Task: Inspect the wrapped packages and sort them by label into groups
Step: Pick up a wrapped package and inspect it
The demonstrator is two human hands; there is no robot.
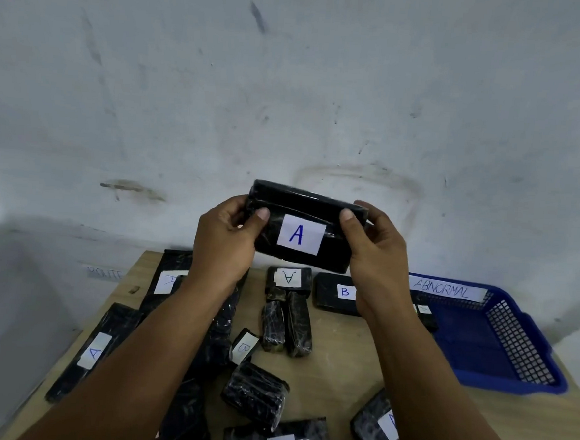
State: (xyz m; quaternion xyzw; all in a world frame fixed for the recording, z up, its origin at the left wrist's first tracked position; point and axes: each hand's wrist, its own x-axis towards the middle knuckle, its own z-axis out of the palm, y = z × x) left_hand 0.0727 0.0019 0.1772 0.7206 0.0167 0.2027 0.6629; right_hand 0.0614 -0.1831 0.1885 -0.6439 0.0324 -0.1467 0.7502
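wooden table [340, 367] | left hand [221, 246], right hand [378, 263] both grip package A [301, 227]

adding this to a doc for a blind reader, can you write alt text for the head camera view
Two hands, left hand and right hand, hold up a black wrapped package labelled A above a wooden table. More black packages labelled A or B lie scattered on it, beside a blue basket marked ABNORMAL at right.
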